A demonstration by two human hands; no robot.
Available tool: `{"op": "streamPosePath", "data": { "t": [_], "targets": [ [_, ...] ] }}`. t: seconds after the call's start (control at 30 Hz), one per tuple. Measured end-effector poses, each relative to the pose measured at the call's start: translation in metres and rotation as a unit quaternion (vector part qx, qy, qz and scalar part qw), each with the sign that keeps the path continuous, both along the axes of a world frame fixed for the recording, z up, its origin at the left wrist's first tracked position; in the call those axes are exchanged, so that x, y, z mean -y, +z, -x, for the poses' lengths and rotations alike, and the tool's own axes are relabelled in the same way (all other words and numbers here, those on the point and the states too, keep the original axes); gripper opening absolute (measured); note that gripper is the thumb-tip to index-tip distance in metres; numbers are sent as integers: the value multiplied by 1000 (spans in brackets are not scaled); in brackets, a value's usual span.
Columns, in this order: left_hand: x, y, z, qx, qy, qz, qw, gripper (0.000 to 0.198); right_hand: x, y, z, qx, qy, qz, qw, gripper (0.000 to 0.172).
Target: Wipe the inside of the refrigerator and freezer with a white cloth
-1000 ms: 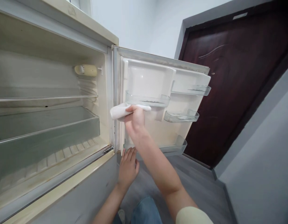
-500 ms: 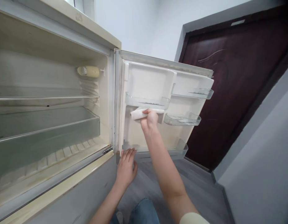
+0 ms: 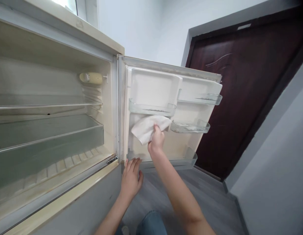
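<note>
A white cloth (image 3: 145, 128) is pinched in my right hand (image 3: 157, 138), spread out in front of the inner face of the open fridge door (image 3: 153, 83). It hangs just under the upper left door shelf (image 3: 151, 108); whether it touches the panel I cannot tell. My left hand (image 3: 131, 178) rests its outstretched fingers on the left end of the clear bottom door bin (image 3: 171, 164), near the hinge side. Its palm faces down and holds nothing.
At left is the fridge interior with a glass shelf (image 3: 48, 105), a clear drawer (image 3: 53, 148) and a yellowish lamp cover (image 3: 91, 78). Two smaller bins, one a middle bin (image 3: 190, 127), sit on the door's right side. Behind stands a dark red room door (image 3: 239, 91).
The cloth, rolled narrow before, now fans out flat and lower. My right hand has turned and dropped slightly. My left hand stays at the bin while the view shifts a little.
</note>
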State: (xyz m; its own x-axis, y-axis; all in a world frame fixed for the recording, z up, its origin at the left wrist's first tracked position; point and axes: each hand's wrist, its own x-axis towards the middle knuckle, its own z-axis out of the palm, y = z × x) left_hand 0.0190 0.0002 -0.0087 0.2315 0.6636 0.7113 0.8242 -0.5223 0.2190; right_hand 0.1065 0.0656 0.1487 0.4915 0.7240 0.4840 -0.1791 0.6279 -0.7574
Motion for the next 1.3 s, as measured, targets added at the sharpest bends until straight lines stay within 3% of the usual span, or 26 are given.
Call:
{"op": "streamPosePath", "data": {
  "t": [0.07, 0.13, 0.2, 0.27, 0.33, 0.43, 0.5, 0.6, 0.67, 0.83, 1.0, 1.13, 1.2, 1.3],
  "targets": [
    [0, 1, -1, 2, 0, -1, 1000, 43, 6, -12, -13, 101, -137, -18, 985, 44],
    [1, 2, -1, 3, 3, -7, 1000, 43, 0, -22, -27, 297, -223, -73, 926, 49],
    [1, 2, -1, 0, 3, -6, 1000, 42, -17, -27, -44, 493, -244, -114, 827, 57],
    [0, 1, 0, -3, 2, -3, 1000, 42, -36, -27, -59, 611, -245, -114, 744, 65],
    [0, 0, 1, -6, 2, -2, 1000, 41, -50, -27, -69, 652, -257, -92, 707, 67],
    [-1, -1, 1, -4, 5, -2, 1000, 40, -54, -35, -70, 644, -272, -57, 713, 66],
    [-1, -1, 0, 1, 6, -3, 1000, 40, -49, -44, -67, 655, -244, -60, 712, 65],
    [0, 0, -1, 3, 3, -7, 1000, 41, -41, -51, -68, 709, -173, -106, 675, 61],
    [0, 0, -1, 4, 1, -9, 1000, 40, -41, -45, -69, 719, -163, -121, 665, 60],
    [-1, 0, -3, 9, 7, -13, 1000, 36, -49, -15, -57, 669, -213, -86, 706, 62],
    [-2, 0, -2, 5, 1, -15, 1000, 37, -45, -29, -47, 753, -116, -139, 633, 64],
    [-3, -1, -2, 7, 5, -19, 1000, 36, -36, -32, -51, 782, -86, -116, 607, 62],
    [-4, -2, -3, 8, 10, -24, 1000, 35, -33, -21, -49, 771, -90, -109, 621, 62],
    [-4, -2, -4, 5, 14, -30, 999, 34, -32, 0, -41, 723, -99, -93, 677, 64]
  ]
}}
